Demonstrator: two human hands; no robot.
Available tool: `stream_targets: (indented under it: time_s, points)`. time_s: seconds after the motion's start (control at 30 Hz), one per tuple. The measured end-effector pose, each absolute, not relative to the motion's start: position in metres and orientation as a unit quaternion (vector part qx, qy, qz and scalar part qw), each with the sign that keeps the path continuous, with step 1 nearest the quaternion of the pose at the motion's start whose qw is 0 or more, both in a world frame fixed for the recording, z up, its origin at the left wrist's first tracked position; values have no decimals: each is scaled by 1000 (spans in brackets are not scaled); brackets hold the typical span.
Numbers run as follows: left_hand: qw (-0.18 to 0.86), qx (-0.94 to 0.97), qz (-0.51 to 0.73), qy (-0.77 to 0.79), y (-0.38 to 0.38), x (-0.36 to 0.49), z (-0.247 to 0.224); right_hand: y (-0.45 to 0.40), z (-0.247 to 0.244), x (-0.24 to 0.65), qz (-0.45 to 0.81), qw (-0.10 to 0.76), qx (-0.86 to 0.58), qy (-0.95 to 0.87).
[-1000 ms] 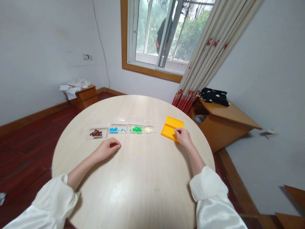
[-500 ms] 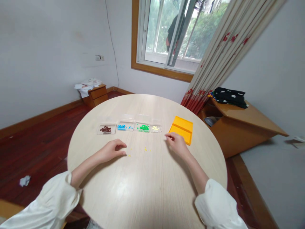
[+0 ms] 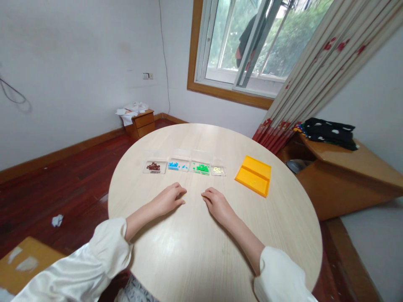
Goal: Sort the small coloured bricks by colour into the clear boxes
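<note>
My left hand (image 3: 168,199) rests on the round table, thumb and fingers apart. Right at its fingertips lie tiny yellow pieces (image 3: 185,195), with nothing visibly gripped. Across from it, my right hand (image 3: 218,205) is on the tabletop, thumb and forefinger pinched at a small yellow piece (image 3: 202,197); the fingers partly hide it. To the right, a yellow two-section tray (image 3: 253,166) has a few faint small bits in its near section.
Behind my hands stands a row of small clear boxes with brown pieces (image 3: 154,166), blue pieces (image 3: 174,165), green pieces (image 3: 201,168) and pale yellow pieces (image 3: 218,170). The round wooden table (image 3: 201,251) curves off at both sides. A tilted wooden cabinet (image 3: 355,180) is at right.
My right hand has moved left, from beside the yellow tray to the loose yellow pieces on the table. My left hand stays about where it was. The view has shifted slightly.
</note>
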State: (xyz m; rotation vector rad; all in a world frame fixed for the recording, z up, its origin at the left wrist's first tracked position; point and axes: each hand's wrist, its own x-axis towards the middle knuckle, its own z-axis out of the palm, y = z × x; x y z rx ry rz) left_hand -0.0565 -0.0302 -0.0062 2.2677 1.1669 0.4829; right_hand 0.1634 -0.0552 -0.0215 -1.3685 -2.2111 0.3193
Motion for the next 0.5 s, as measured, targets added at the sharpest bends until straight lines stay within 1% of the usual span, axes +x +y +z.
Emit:
stream_targets:
  time_s: [0.13,0.3,0.4,0.5]
  points:
    - [271,841,188,428,-28,-54,-11,-55,-28,162,79,258,-499,-823]
    - [266,845,196,420,-27,-55,-16,-59,-28,162,45,215,-514,-829]
    - [262,849,192,416,-28,-54,-16,-63,-26,163,37,195,-520,-831]
    - [257,854,195,409,-30,-53,-15,-65,-26,164,45,193,-516,-833]
